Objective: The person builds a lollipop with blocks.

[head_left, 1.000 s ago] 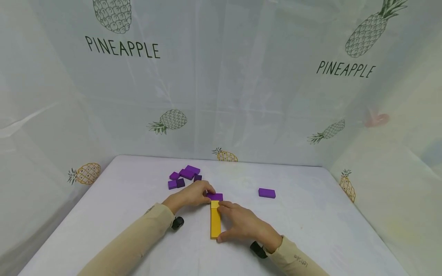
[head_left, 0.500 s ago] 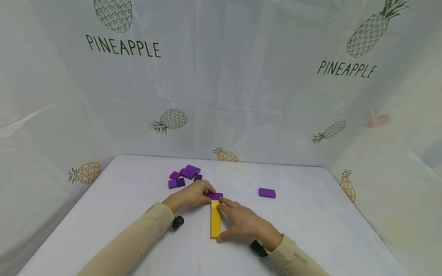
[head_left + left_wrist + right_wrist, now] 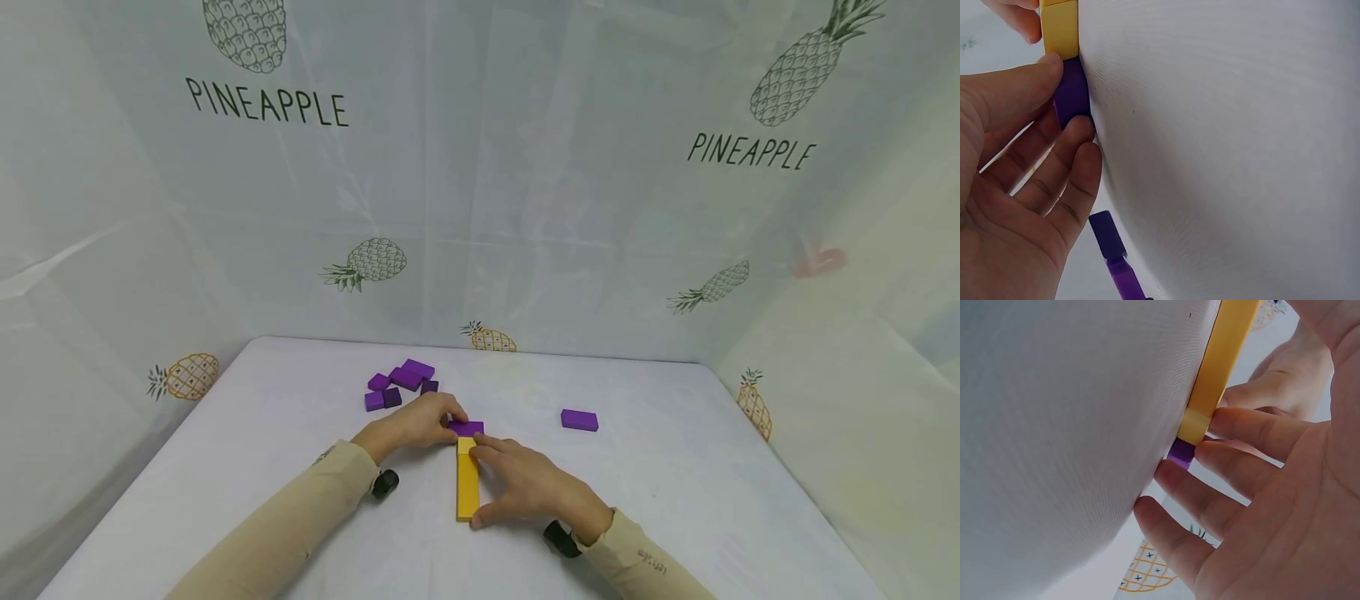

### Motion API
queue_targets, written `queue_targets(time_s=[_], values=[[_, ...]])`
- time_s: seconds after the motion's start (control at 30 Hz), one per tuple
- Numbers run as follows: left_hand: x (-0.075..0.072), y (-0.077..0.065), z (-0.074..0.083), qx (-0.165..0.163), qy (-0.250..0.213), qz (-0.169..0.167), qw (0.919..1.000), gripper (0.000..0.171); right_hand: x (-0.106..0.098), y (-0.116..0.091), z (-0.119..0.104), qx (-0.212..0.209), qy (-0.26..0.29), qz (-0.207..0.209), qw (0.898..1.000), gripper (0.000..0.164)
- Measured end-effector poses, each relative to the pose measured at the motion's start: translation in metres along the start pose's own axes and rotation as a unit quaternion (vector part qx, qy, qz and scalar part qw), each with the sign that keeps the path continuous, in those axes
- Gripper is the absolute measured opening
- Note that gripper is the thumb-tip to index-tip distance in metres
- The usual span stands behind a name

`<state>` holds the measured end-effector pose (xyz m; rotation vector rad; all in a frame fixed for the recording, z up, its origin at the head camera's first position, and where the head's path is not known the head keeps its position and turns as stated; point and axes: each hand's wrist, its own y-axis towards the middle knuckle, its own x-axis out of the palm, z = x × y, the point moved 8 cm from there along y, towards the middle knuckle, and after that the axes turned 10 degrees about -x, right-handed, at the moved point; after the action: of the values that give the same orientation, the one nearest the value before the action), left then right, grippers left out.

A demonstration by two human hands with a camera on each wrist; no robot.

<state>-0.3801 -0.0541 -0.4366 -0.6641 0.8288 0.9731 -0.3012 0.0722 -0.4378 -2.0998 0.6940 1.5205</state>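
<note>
Head view: about midway between the left and right edges of the white table [image 3: 660, 467], a long yellow bar [image 3: 467, 490] pointing towards the far edge, with a short yellow block [image 3: 466, 446] end to end against it and, touching beyond that, a purple block [image 3: 471, 428] lying crosswise. At the left of this purple block, the left hand [image 3: 414, 419], grasping it between thumb and fingers; in the left wrist view, thumb tip beside the seam between purple and yellow. Along the right side of the yellow pieces, the right hand [image 3: 531, 482], not clenched, with thumb at the near end of the long yellow bar and fingers fairly straight; in the right wrist view, fingertips against the short yellow block and close to the purple block. Towards the far edge, left of its middle, a loose cluster of purple pieces [image 3: 406, 379], some touching, some darker than others. Towards the far right corner, well apart from the rest, a single purple brick [image 3: 580, 420] lying flat. From the near side, a left beige sleeve [image 3: 292, 521] and a right beige sleeve [image 3: 645, 562], with a small black device [image 3: 562, 540] at each wrist. Behind the far edge, a pale curtain [image 3: 562, 208] printed with pineapples.
</note>
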Motion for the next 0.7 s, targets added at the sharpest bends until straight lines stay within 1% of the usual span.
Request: queue_targets(time_s=[0.27,0.5,0.7], values=[[-0.0003,-0.0023,0.0033,0.000,-0.006,-0.006,1.0000,0.029,0.0013,0.0003,-0.0028,-0.010,-0.021,0.007,1.000,0.100],[0.0007,-0.0017,0.0017,0.005,0.003,0.004,1.0000,0.028,0.0014,-0.0005,-0.0042,-0.010,-0.025,0.011,1.000,0.101],[0.0011,-0.0019,-0.0003,0.010,-0.013,0.006,0.9999,0.028,0.0021,0.0004,-0.0036,-0.006,-0.027,0.007,1.000,0.100]])
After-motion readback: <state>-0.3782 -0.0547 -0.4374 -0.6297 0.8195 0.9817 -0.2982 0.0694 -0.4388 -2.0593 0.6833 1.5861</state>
